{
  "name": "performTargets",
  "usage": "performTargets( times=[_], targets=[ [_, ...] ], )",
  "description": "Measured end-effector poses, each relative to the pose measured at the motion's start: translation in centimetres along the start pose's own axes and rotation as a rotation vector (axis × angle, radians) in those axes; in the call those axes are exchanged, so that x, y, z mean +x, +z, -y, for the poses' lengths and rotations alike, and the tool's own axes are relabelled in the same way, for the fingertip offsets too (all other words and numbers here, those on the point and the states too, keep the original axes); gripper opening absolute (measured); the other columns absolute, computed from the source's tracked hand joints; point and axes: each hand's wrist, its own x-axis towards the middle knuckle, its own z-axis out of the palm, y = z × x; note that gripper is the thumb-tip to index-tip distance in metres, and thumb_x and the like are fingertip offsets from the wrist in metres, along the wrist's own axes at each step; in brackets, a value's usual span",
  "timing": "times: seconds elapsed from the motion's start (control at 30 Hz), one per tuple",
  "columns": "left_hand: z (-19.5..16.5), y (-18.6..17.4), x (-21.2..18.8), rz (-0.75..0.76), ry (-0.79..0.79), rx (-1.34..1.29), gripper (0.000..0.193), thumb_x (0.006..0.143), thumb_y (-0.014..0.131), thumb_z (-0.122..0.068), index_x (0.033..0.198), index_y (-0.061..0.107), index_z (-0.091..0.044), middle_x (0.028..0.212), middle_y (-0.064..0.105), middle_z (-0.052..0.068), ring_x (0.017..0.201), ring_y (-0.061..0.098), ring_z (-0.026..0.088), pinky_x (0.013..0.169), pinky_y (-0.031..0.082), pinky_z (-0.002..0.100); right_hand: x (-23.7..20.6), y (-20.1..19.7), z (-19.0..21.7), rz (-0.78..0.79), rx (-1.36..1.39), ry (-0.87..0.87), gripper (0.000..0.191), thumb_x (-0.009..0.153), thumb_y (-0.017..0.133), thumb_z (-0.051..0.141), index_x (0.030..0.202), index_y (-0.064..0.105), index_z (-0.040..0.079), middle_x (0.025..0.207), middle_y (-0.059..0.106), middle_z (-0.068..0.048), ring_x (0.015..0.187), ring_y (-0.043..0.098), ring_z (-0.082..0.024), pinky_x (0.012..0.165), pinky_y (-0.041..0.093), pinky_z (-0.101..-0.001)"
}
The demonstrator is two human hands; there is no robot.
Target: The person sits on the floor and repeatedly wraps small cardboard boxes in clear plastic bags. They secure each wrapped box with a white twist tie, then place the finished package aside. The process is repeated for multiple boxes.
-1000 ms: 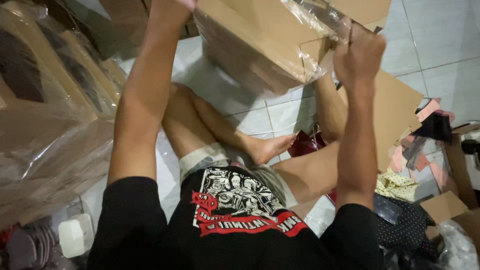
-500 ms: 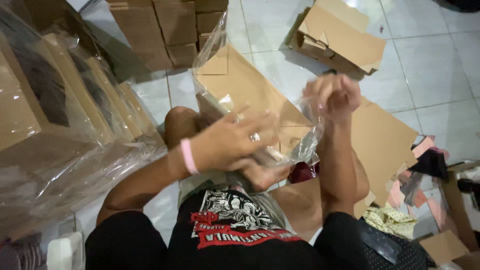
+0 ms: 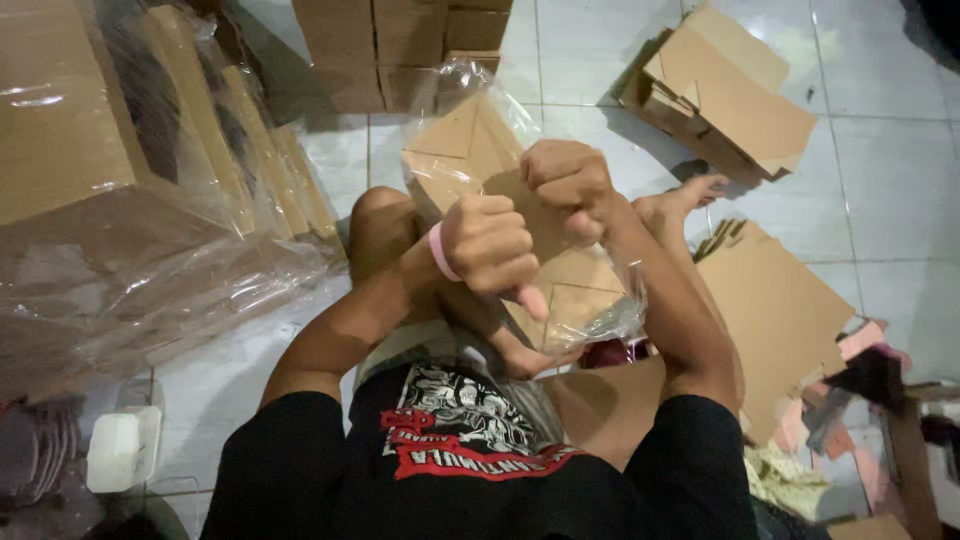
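I sit on a tiled floor with a bundle of flat cardboard sheets point(image 3: 470, 150) wrapped in clear plastic resting across my legs. My left hand point(image 3: 490, 245), with a pink band at the wrist, is clenched on the plastic wrap near the bundle's middle. Just to its right, my right hand point(image 3: 568, 185) is also clenched on the wrap. The two fists nearly touch. The loose plastic point(image 3: 600, 315) bunches at the bundle's near end by my foot.
A big plastic-wrapped stack of cardboard point(image 3: 130, 200) fills the left. Stacked brown boxes point(image 3: 400, 45) stand at the far middle. Folded flat cartons point(image 3: 730, 95) lie far right and a large cardboard sheet point(image 3: 780, 320) beside my right leg. A white container point(image 3: 115, 450) sits near left.
The wrapped bundle came down from overhead onto my legs. Both hands moved together to its middle and closed into fists on the plastic.
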Motion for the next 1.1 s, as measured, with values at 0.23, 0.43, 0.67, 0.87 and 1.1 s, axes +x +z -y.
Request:
performTargets(
  times=[0.23, 0.43, 0.67, 0.87, 1.1],
  targets=[
    [-3.3, -2.9, 2.9, -0.045, 0.081, 0.054, 0.062, 0.103, 0.066, -0.053, 0.064, 0.044, -0.01, 0.068, 0.038, 0.001, 0.056, 0.042, 0.016, 0.053, 0.034, 0.032, 2.7, 0.9, 9.7, -0.021, -0.334, -0.109, 0.069, 0.107, 0.032, 0.044, 0.052, 0.042, 0.003, 0.054, 0.031, -0.003, 0.042, 0.037, -0.022, 0.041, 0.028, -0.0373],
    [-4.8, -4.0, 7.6, -0.357, 0.236, -0.158, 0.069, 0.104, 0.051, -0.068, 0.062, 0.039, -0.015, 0.065, 0.037, -0.003, 0.051, 0.038, 0.015, 0.049, 0.033, 0.032, 8.2, 0.0, 22.0, 0.102, -0.583, 0.015, 0.07, 0.116, 0.021, 0.039, 0.062, 0.047, 0.003, 0.063, 0.041, -0.006, 0.056, 0.053, -0.028, 0.052, 0.037, -0.0376],
    [-10.1, 2.6, 8.9, -0.322, 0.423, -0.497, 0.075, 0.101, 0.049, -0.081, 0.069, 0.047, -0.014, 0.069, 0.039, -0.003, 0.055, 0.041, 0.015, 0.051, 0.034, 0.032, 3.9, 6.5, 27.7, 0.011, -0.694, -0.029, 0.056, 0.107, 0.05, 0.035, 0.055, 0.05, 0.014, 0.056, 0.042, 0.003, 0.045, 0.042, -0.015, 0.044, 0.028, -0.0336],
    [-12.0, 6.9, 6.3, -0.157, 0.199, -0.644, 0.068, 0.097, 0.053, -0.073, 0.069, 0.05, -0.01, 0.07, 0.044, 0.005, 0.058, 0.049, 0.026, 0.055, 0.039, 0.039, 1.3, 9.2, 28.8, -0.184, -0.866, 0.003, 0.071, 0.11, 0.034, 0.052, 0.054, 0.043, 0.008, 0.055, 0.038, -0.003, 0.046, 0.04, -0.02, 0.047, 0.031, -0.0349],
    [-10.8, 10.4, 7.0, -0.094, 0.137, -0.581, 0.064, 0.092, 0.062, -0.07, 0.075, 0.057, -0.008, 0.07, 0.049, 0.006, 0.059, 0.053, 0.026, 0.054, 0.04, 0.039, 3.0, 7.6, 31.3, -0.242, -1.077, 0.255, 0.067, 0.113, 0.031, 0.031, 0.053, 0.042, 0.004, 0.053, 0.043, -0.006, 0.044, 0.044, -0.023, 0.048, 0.036, -0.038]
  ],
)
